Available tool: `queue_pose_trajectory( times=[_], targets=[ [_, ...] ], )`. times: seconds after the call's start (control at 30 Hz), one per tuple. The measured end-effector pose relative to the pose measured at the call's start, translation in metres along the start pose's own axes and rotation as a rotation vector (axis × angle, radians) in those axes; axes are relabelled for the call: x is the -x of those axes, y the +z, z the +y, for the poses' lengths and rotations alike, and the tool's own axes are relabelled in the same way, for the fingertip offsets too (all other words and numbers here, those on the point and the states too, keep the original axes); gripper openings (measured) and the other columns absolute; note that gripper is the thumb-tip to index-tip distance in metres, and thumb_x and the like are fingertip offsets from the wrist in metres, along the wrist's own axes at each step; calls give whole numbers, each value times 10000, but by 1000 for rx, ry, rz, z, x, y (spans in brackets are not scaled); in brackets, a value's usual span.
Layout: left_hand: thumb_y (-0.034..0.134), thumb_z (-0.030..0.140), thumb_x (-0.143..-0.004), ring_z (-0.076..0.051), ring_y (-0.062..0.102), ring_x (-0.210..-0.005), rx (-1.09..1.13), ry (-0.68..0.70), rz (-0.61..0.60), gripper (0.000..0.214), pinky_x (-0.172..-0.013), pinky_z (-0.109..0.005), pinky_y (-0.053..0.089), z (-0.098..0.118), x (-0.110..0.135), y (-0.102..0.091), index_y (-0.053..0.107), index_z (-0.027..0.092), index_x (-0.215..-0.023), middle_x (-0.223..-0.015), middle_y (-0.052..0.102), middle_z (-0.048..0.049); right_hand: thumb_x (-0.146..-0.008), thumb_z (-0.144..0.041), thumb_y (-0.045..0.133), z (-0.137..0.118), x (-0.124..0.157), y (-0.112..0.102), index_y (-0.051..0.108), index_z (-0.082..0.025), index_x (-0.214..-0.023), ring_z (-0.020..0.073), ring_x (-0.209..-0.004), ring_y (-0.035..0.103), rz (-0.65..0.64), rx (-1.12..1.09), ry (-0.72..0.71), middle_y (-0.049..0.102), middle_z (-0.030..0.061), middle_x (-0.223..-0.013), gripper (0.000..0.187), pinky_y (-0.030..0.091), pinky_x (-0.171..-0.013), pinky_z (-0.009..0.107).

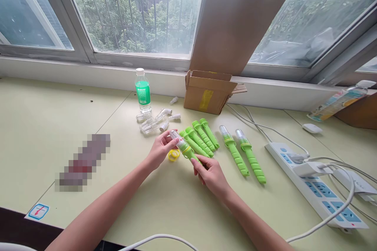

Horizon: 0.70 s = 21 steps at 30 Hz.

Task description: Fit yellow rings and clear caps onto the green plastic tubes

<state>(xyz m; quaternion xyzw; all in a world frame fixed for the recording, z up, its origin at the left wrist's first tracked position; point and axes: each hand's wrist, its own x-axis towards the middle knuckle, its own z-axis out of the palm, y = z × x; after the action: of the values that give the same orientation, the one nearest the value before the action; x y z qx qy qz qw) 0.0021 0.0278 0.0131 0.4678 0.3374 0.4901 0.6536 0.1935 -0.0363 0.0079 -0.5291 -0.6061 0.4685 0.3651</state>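
Observation:
My left hand (161,150) is closed around the clear ribbed cap (176,136) of a light stick held at a tilt over the table. Its green handle (186,151) is gripped by my right hand (212,174), and a yellow ring shows where cap and handle meet. Just below my left fingers lie several yellow rubber rings (173,155). Several green handles without caps (203,138) lie side by side behind my right hand. Farther right are two green sticks with clear caps on, one nearer (235,153) and one beyond (251,157).
Loose clear caps (150,125) lie in a heap in front of a water bottle (143,92). An open cardboard box (209,92) stands by the window. At right, a white power strip (318,188) has plugs and cables. A blurred object (85,160) lies left.

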Motion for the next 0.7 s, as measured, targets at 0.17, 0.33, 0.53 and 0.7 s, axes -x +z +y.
queue_pose_trajectory(
  times=[0.17,0.33,0.53,0.7],
  targets=[
    [693,411,-787,-198,677,-830,-21,-12,17,376,-798,-335,541,-2,2,4,617,156,-1054,-941,698,-78,-892,-383,542,18,0,3,680,-196,-1076,176,-625,553,347,531,-347,657,60,-766,297,416,-589,281],
    [699,382,-790,-143,647,-762,36,-13,-16,282,-771,-280,536,-2,2,2,630,141,-921,-840,669,-39,-900,-398,521,17,2,3,676,-169,-1104,179,-588,543,298,524,-343,650,71,-723,344,400,-560,288],
    [719,363,-776,-113,611,-723,46,-6,-81,265,-704,-222,515,2,1,-2,636,129,-868,-782,634,-22,-873,-547,513,-9,6,-1,591,-179,-699,73,-394,328,-114,-166,97,468,-26,-526,414,225,-391,236],
    [711,374,-782,-135,636,-763,48,4,-104,288,-748,-254,523,2,2,-2,645,138,-934,-857,668,-43,-840,-575,551,-11,5,-3,561,-168,-723,40,-362,285,-180,-347,229,472,-39,-550,423,171,-367,215]
  ],
)
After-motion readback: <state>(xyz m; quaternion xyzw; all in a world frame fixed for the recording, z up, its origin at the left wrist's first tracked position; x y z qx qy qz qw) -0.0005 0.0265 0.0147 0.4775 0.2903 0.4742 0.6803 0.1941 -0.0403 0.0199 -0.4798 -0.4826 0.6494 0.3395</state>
